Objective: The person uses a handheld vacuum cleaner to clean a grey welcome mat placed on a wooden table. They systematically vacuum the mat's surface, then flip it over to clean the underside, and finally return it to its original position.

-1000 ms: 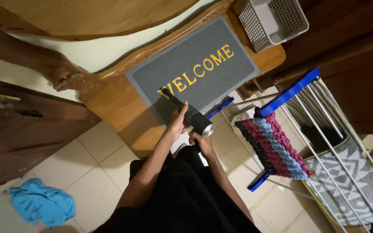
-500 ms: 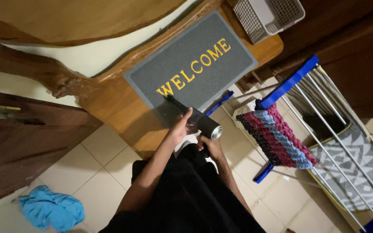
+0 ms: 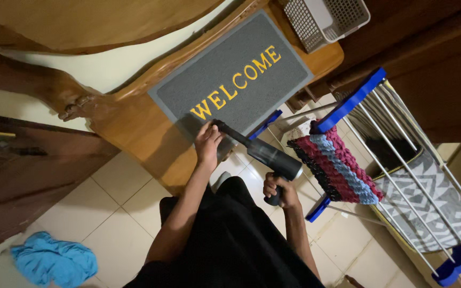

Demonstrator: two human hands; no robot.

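A grey doormat (image 3: 241, 58) with yellow lettering lies on a wooden bench (image 3: 140, 133). My left hand (image 3: 207, 143) presses on the mat's near corner, fingers spread on its edge. My right hand (image 3: 278, 190) grips the handle of a black handheld vacuum (image 3: 265, 152). The vacuum's narrow nozzle points at the mat's near edge, close to my left fingers. My black-clothed legs fill the bottom middle.
A blue and white drying rack (image 3: 396, 138) stands at right with a braided maroon and blue rug (image 3: 337, 165) and a grey patterned cloth (image 3: 433, 202) on it. A grey plastic basket (image 3: 324, 18) sits at the bench's far end. A blue cloth (image 3: 52, 258) lies on the tiled floor.
My right hand drew the vacuum back to the right, away from the mat. My left hand let go of the vacuum body and came down on the mat's near corner.
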